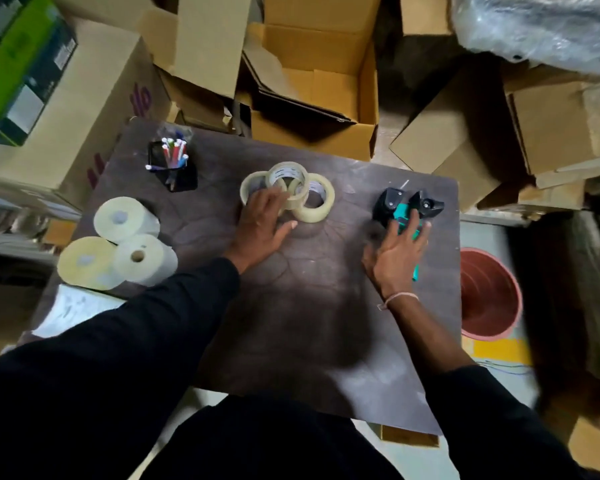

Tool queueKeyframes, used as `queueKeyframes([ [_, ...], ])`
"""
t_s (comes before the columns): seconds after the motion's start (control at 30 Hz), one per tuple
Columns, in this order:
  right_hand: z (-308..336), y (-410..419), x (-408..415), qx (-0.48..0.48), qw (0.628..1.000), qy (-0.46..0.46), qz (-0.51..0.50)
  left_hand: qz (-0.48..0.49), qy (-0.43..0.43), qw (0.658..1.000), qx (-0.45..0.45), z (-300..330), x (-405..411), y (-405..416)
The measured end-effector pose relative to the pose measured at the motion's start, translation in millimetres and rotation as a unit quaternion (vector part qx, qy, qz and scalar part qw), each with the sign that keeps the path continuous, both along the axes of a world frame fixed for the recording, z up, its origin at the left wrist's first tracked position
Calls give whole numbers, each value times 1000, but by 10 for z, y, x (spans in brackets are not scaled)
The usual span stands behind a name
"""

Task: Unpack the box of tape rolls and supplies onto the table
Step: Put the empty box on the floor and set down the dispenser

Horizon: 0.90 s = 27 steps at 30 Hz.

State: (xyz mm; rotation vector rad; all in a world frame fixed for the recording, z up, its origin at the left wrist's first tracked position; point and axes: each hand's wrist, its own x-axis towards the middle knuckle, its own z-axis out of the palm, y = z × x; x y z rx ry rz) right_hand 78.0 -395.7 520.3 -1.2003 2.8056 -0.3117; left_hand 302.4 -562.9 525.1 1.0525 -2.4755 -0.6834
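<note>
1. Currently both hands are down on the table (pixel 326 341); I'll use the tape roll cluster (pixel 288 190) as the landmark.
2. That cluster is clear tape rolls, touching and partly overlapping, at the table's far middle. One sits on top of the others. I read it as grouping like with like.
3. My left hand (pixel 262 225) rests on the cluster's near-left side, fingers spread and fairly straight over one roll, thumb out on the table. No curl round anything; looks like pressing or steadying, not a grip.
4. My right hand (pixel 397 252) is well right of the cluster, laid flat over the tape dispensers (pixel 407 209). Fingers extended across the teal body, not wrapped. The black heads stick out beyond the fingertips. Probably nudging them into place.
5. Large paper rolls (pixel 118 244), three of them touching, are well left of the cluster and nearer me. The bulky stock is kept to one edge.
6. Pen holder (pixel 174 164) stands left of the cluster, at the far edge, upright.
7. Open cardboard box (pixel 312 88) is just beyond the cluster, off the table. What I can see of its inside looks empty, so unpacking appears nearly done.
</note>
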Motion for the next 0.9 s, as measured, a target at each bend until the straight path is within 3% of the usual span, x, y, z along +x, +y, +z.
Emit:
queueKeyframes([
  [0.13,143,-773,513,-82,979,-92,166,71,-105,989,73,-130,79,-285],
  [0.23,74,-1241,800,-101,964,-225,99,45,-115,982,144,-248,64,-448],
  [0.3,-66,-1414,867,-91,959,-266,47,32,-85,977,193,-308,33,-500],
  [0.53,-375,-1629,964,-88,969,-232,20,-1,-15,975,222,-455,-9,-812],
  [0.73,-280,-1666,1009,-79,960,-269,-22,-64,-64,971,220,-351,29,-1034],
  [0.9,22,-1601,1017,-69,942,-328,-23,-54,-82,970,224,-51,265,-893],
])
